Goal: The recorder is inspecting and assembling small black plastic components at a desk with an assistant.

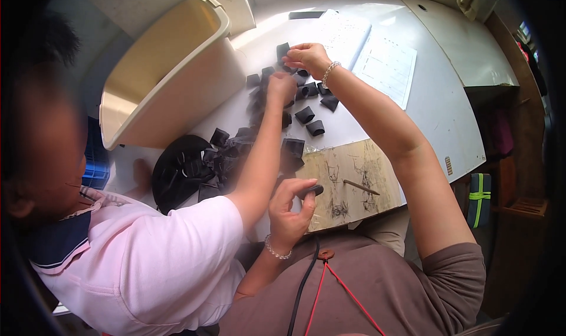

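My left hand [289, 218] is closed in a pinch on a small black folded fabric piece [311, 191], just above the near left edge of a wooden board [377, 153]. Across the white table, my right hand [311, 57] is stretched out, its thumb and fingers closed on another black fabric piece [283, 50]. Several similar black fabric loops [305, 115] lie below and left of it. A co-worker's hand [282, 88] reaches in among these loops, and what its fingers touch is hidden.
A thin stick [361, 187] lies on the scratched board. A heap of black fabric [230, 159] and a round black item [183, 171] sit on the left. Behind them stands a big beige bin [200, 82]. An open notebook [386, 67] lies on the far right.
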### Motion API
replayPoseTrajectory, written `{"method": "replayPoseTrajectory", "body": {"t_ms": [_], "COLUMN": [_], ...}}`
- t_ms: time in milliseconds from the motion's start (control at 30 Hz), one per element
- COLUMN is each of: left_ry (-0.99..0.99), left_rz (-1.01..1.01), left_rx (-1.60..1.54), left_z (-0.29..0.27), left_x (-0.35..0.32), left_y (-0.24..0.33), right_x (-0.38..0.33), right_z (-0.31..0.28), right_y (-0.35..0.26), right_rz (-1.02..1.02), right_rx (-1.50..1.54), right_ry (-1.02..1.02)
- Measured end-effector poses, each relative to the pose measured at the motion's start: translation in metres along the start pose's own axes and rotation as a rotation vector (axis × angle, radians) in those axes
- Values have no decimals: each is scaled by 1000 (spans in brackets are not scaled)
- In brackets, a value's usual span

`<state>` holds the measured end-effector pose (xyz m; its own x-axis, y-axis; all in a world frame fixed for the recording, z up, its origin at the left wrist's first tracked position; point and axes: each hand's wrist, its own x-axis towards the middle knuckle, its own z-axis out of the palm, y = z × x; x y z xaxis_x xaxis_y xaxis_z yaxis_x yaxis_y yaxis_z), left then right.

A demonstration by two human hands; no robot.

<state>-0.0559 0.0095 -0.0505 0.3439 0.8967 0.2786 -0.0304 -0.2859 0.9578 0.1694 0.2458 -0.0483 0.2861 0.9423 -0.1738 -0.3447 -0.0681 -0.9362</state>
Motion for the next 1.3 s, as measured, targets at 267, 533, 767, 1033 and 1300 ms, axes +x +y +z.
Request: {"method": "replayPoseTrajectory", "body": {"t_ms": [267,533,767,1033,1300], "left_ry": [-70,-71,-39,-83,-360], "left_rz": [-49,-54,-6,102,49], "left_rx": [2,21,-111,-407,-542], "left_z": [-7,-1,4,14,41], "left_x": [-4,-6,3,33,43], "left_y": [6,7,10,61,96], "right_x": [-13,-32,-60,-223,-333], "right_z": [72,107,34,-55,-67], "right_y": [-19,14,-26,-124,-96], "right_rz": [-346,-489,-384,-625,-188], "right_rx": [-789,-752,-702,-465,-324], "right_ry": [-508,-772,-706,-396,-251]}}
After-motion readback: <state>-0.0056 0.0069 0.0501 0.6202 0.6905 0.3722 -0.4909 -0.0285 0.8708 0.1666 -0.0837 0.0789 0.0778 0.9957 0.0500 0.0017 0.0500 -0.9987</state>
